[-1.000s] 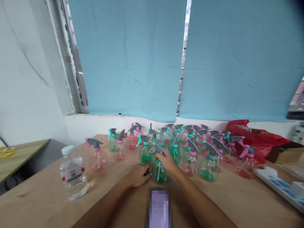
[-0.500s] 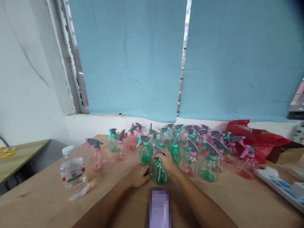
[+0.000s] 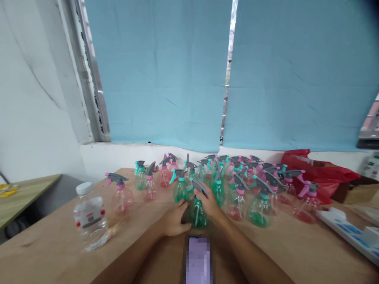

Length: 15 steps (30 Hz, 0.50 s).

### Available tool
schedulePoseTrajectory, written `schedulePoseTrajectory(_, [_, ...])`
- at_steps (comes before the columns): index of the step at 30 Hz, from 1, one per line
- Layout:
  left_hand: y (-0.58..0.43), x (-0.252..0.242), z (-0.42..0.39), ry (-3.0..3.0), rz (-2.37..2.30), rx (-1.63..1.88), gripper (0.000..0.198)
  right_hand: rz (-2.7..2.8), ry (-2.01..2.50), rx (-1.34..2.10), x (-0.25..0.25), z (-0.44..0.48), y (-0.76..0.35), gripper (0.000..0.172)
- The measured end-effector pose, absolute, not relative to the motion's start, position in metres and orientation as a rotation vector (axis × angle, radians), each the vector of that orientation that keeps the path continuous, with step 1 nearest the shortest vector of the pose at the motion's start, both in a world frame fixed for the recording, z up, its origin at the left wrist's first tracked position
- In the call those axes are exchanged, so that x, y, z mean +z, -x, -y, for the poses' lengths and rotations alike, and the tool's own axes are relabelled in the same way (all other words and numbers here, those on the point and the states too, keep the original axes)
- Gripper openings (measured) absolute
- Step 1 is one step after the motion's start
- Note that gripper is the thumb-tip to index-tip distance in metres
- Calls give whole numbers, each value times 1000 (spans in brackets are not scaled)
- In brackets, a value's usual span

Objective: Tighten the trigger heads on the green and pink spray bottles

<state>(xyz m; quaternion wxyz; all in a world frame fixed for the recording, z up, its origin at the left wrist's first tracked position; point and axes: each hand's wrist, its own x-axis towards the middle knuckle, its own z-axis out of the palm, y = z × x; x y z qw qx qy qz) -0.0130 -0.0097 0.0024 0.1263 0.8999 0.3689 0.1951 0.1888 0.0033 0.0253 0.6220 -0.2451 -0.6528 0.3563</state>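
"where's the green spray bottle (image 3: 199, 217)?"
"upright on the wooden table (image 3: 59, 252), the right hand (image 3: 209, 202) closed around its neck."
"and the left hand (image 3: 174, 219)?"
"half open beside it, gripping nothing; more spray bottles (image 3: 218, 194) stand behind."

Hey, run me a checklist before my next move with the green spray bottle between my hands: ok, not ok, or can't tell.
1. Right hand gripping at the spray head: ok, fingers wrapped around below it.
2. Green spray bottle standing upright on the table: ok.
3. Left hand steadying the bottle: cannot tell; it is open right beside it, but contact is unclear.
4. Free space just behind the bottle: not ok, another green bottle stands close behind, to the left.
5. Water bottle capped: ok, its white cap is on.
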Motion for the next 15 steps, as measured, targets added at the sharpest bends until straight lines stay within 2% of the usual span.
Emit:
schedulePoseTrajectory(9, [6, 14, 16, -2546, -965, 814, 94, 1521, 615, 739, 19, 3, -172, 37])
schedulePoseTrajectory(15, [0, 16, 17, -2453, -1134, 812, 70, 1617, 689, 642, 18, 1, -171, 39])
